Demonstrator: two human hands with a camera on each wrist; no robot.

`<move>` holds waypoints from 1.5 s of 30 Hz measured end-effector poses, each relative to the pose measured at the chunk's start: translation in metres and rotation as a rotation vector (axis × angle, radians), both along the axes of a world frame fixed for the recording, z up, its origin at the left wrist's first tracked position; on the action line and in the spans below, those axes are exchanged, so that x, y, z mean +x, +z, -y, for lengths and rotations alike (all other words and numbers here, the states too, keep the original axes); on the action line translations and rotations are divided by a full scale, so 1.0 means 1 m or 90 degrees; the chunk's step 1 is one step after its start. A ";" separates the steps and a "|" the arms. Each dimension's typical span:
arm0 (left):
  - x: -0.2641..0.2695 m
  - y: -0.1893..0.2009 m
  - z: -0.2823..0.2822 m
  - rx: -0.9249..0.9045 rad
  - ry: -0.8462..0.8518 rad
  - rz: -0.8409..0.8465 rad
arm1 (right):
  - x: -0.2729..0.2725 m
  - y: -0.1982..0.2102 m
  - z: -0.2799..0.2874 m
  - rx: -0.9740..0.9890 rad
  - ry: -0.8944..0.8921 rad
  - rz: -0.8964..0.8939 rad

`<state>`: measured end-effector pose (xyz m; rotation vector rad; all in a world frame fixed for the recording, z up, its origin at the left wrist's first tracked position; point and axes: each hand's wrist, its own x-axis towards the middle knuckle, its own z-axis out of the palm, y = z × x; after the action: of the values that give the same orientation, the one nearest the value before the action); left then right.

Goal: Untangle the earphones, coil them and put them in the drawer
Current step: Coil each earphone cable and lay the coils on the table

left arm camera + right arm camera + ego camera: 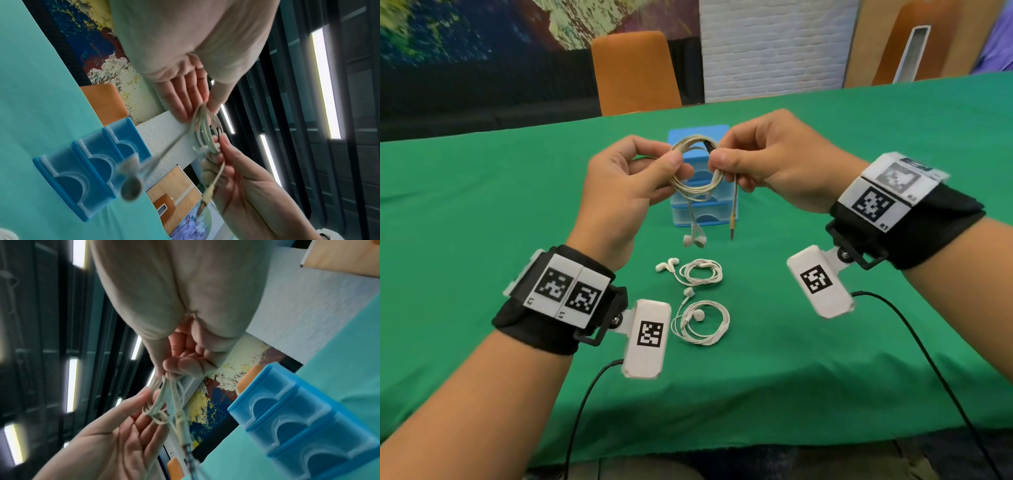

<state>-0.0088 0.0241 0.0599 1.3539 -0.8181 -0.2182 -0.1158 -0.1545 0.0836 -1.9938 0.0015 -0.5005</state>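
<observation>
A loosely coiled beige earphone cable (697, 138) hangs in the air between my hands, in front of a small blue drawer unit (703, 212) whose three drawers are closed. My left hand (664, 168) pinches the coil's left side between thumb and fingers. My right hand (722, 154) pinches its right side. The two earbuds (693, 238) dangle below the coil, and the gold jack plug (732, 222) hangs from the right hand. The left wrist view shows the coil (203, 134), and so does the right wrist view, where the coil (162, 402) lies between both hands.
Two other coiled white earphones lie on the green tablecloth (859, 171) in front of me, one earphone set (700, 272) nearer the drawers, the other earphone set (702, 322) closer to me. An orange chair (635, 72) stands behind the table. Black wrist cables (914, 342) hang over the near edge.
</observation>
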 end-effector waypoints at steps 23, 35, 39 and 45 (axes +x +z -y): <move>0.004 0.057 -0.006 0.392 -0.160 0.288 | -0.007 0.002 -0.003 -0.063 0.037 -0.015; 0.010 0.052 -0.002 0.371 -0.135 0.205 | 0.006 -0.017 -0.035 0.496 0.036 0.006; 0.011 0.047 -0.004 0.350 -0.147 0.172 | 0.001 -0.014 -0.030 0.586 0.060 -0.036; 0.012 0.042 -0.004 0.293 -0.155 0.118 | -0.005 -0.018 -0.021 0.688 0.182 -0.098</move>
<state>0.0031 0.0276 0.1016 1.7198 -1.1364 -0.5006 -0.1208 -0.1336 0.0659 -0.9399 0.0671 -0.0946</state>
